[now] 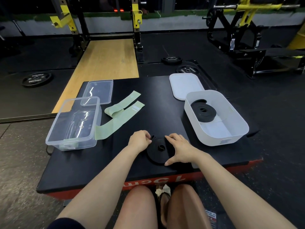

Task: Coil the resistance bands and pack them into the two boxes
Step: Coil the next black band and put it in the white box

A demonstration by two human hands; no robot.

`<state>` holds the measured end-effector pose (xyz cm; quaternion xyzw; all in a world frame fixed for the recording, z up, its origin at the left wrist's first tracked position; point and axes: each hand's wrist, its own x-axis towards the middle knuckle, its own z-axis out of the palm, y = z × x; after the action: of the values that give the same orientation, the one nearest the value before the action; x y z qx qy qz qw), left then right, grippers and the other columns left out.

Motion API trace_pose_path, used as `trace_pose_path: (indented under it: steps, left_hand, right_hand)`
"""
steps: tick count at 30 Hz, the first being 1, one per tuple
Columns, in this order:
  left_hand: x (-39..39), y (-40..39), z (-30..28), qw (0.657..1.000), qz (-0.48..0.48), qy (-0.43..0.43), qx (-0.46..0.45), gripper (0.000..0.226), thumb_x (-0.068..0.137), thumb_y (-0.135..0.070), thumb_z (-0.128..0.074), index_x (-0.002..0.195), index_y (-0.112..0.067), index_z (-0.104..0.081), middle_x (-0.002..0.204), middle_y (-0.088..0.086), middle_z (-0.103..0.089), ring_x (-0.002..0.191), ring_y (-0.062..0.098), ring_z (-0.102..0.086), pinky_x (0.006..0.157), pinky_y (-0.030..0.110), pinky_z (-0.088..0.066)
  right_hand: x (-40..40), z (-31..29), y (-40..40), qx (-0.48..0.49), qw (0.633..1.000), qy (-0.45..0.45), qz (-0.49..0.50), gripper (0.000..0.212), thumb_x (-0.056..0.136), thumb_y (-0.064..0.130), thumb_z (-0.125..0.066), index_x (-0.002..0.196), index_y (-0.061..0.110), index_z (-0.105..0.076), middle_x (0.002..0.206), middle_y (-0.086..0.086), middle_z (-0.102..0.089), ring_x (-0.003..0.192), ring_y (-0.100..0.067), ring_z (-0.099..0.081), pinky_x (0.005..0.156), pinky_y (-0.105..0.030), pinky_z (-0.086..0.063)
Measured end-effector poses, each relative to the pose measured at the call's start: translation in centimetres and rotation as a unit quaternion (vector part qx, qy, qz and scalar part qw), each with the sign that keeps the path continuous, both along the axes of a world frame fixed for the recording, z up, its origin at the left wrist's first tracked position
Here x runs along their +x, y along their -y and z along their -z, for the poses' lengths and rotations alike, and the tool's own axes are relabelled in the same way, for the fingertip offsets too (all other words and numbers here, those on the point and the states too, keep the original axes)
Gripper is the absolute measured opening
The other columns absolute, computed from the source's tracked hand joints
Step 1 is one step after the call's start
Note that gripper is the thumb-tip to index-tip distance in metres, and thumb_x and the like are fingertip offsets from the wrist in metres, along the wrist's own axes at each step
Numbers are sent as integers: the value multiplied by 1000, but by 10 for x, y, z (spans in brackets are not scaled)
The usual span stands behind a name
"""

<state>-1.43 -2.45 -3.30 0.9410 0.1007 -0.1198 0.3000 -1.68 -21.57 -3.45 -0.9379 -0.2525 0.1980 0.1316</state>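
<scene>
Surface: a black padded platform (85,162) with a red side, low on a gym floor; the person sits at its near edge, knees in view.
Coiled black band: a black resistance band (158,150) wound into a flat disc lies on the platform near its front edge, between the two hands.
Left hand (140,141): fingers curled tight, pinching the loose tail end of the band at the coil's upper left edge.
Right hand (179,150): fingers spread over the coil's right side, thumb at its near rim — it grips the disc from above.
White box (239,129): open, on the right of the platform; a second coiled black band (203,112) lies inside, toward its far end.
White lid (184,86): flat on the platform just behind the white box.
Clear box (54,134): open, on the left — whether anything lies inside cannot be told through the reflections.
Clear lid (99,91): behind the clear box, touching its far rim.
Green bands: pale green flat bands (120,114), uncoiled, sprawl between the boxes, one end against the clear box's right wall.
</scene>
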Motion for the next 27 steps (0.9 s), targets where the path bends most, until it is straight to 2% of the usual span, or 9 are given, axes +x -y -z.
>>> trace_pose_path:
  steps: [4, 7, 10, 14, 16, 20, 24, 27]
  left_hand:
    - [0, -3, 1, 999, -17, -9, -32, 22, 85, -13, -64, 107, -13, -65, 101, 5, -71, 99, 19, -64, 89, 27, -48]
    - [1, -9, 1, 997, 4, -26, -78, 26, 83, -1, -64, 108, -6, -65, 97, 8, -72, 93, 18, -67, 87, 27, -51]
    - [3, -16, -6, 996, 53, -40, -58, 29, 80, 1, -68, 107, -6, -65, 102, 7, -70, 94, 17, -66, 84, 23, -49]
    - [11, -21, -14, 989, 121, -73, -45, 33, 79, 13, -59, 108, 0, -62, 105, 15, -68, 83, 17, -62, 86, 26, -51]
    - [15, -19, -17, 985, 156, -72, 1, 31, 78, 8, -65, 106, -4, -62, 104, 11, -69, 81, 16, -62, 83, 27, -51]
    - [17, -13, -22, 970, 203, -67, 112, 29, 79, -6, -70, 105, -12, -60, 102, -2, -69, 94, 17, -64, 78, 25, -46]
    - [13, -16, -14, 986, 150, -61, 34, 22, 80, -4, -64, 100, -12, -63, 102, 3, -70, 91, 16, -64, 83, 26, -50]
    - [5, -12, -13, 992, 116, -47, 12, 19, 80, -18, -61, 97, -13, -64, 97, 3, -67, 89, 17, -60, 83, 28, -48]
  right_hand:
    - [14, -9, 1, -31, 999, -6, -37, 113, 66, 46, -81, 152, 15, -14, 153, -1, -22, 135, -23, -21, 114, -35, -23]
    - [24, -11, 3, -41, 997, -19, -57, 110, 66, 38, -83, 151, 15, -16, 155, 0, -21, 134, -23, -22, 114, -33, -24]
    - [28, -11, 4, -43, 996, -27, -72, 108, 67, 33, -84, 151, 16, -17, 155, 4, -22, 133, -21, -22, 114, -31, -24]
    - [31, -9, 4, -36, 996, -31, -76, 108, 67, 32, -84, 150, 18, -18, 154, 6, -22, 131, -20, -24, 113, -30, -25]
    - [32, -8, 5, -34, 996, -29, -79, 107, 66, 32, -85, 150, 18, -20, 154, 6, -24, 130, -20, -25, 112, -30, -25]
    - [33, -7, 6, -30, 996, -26, -81, 106, 66, 33, -84, 150, 18, -22, 154, 6, -23, 131, -20, -25, 113, -29, -25]
    - [34, -5, 7, -36, 995, -12, -88, 107, 65, 39, -84, 150, 18, -22, 154, 5, -22, 131, -20, -25, 113, -31, -25]
    - [31, -4, 7, -29, 997, -3, -78, 108, 65, 44, -82, 150, 19, -21, 153, 5, -23, 131, -20, -25, 113, -33, -27]
